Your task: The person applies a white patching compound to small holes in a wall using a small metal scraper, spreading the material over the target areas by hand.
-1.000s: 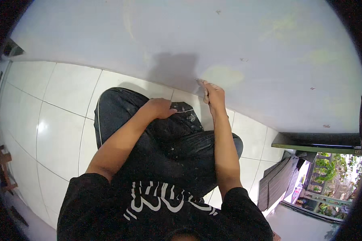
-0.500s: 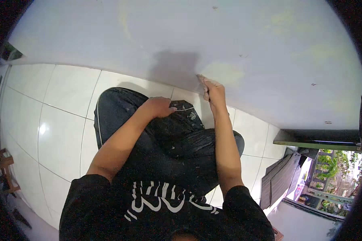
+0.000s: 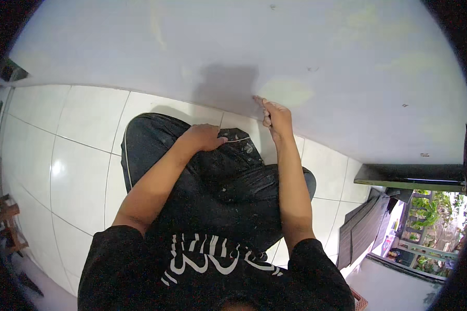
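I sit cross-legged in dark, white-spattered trousers [image 3: 232, 184], facing a pale lilac wall [image 3: 337, 62] with yellowish patches and small chipped marks. My right hand [image 3: 277, 118] is closed around a small thin tool [image 3: 257, 98] that I cannot clearly make out; its tip is at the wall, beside a yellowish patch [image 3: 288, 90]. Some fingers of that hand look whitish with dust. My left hand [image 3: 204, 136] lies open on the trouser leg, its fingertips partly hidden. A dark shadow falls on the wall just left of the tool.
White tiles [image 3: 78, 166] cover the floor. At the far left stands a brown wooden object [image 3: 8, 223]. To the right are a dark ledge [image 3: 399, 173], a grey slatted panel [image 3: 360, 228] and an opening [image 3: 428, 223] showing plants.
Compared with a second earlier, the tool tip and my right hand sit slightly higher on the wall. My left hand stays on my leg, and the view has shifted slightly.
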`<state>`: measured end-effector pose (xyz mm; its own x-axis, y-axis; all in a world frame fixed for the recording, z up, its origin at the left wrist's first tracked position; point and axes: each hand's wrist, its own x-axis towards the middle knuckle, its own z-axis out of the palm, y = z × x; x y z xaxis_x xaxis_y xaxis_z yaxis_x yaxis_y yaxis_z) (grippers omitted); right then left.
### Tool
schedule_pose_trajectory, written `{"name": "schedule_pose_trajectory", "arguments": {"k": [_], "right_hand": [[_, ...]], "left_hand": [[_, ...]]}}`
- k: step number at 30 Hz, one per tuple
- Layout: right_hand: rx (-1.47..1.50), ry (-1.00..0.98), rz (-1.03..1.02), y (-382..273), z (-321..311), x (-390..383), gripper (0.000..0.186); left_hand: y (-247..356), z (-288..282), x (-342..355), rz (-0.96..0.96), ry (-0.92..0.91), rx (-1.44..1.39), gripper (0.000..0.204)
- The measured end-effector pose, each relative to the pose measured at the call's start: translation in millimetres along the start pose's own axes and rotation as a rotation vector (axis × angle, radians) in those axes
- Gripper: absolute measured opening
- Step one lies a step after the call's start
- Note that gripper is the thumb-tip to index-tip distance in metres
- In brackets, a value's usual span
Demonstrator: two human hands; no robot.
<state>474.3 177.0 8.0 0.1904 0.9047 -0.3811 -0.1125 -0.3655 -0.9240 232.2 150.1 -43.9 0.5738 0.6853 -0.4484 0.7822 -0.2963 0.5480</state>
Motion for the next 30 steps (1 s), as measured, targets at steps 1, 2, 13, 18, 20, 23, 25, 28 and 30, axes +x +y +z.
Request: {"name": "schedule_pose_trajectory", "arguments": {"k": [1,2,13,18,20,23,25,28,30], "right_hand": [[0.001,0.002,0.0,0,-1,-1,0.026],[0.024,0.002,-0.045,-4,0,-5,0.026],[-0.033,0.031,-0.113,-4,6,-9,0.026],[-0.064,0.066,-0.105,-8,7,-9,0.029],[-0.13,0.098,-0.101,2,6,0,0.029],[-0.134,0.103,-0.12,4,7,1,0.028],[-0.058,0.075,-0.132,-5,15,-6,0.028],[-0.18,0.13,-0.181,11,-2,8,0.028],[-0.307,0.13,-0.304,8,6,7,0.028]], "left_hand": [[1,-1,-1,-0.013,-0.005,0.011,0.065],[2,-1,-1,-0.031,-0.007,0.019,0.065],[1,-2,-1,-0.016,-0.021,0.0,0.066],[6,-5,-4,-0.04,-0.015,0.018,0.066],[10,-9,-4,-0.058,-0.049,-0.006,0.06],[4,-2,-2,-0.043,0.013,0.02,0.06],[-4,3,-3,-0.055,0.028,0.017,0.061],[8,-1,0,-0.04,0.006,0.019,0.061],[6,-3,-1,-0.05,-0.015,0.02,0.06]]}}
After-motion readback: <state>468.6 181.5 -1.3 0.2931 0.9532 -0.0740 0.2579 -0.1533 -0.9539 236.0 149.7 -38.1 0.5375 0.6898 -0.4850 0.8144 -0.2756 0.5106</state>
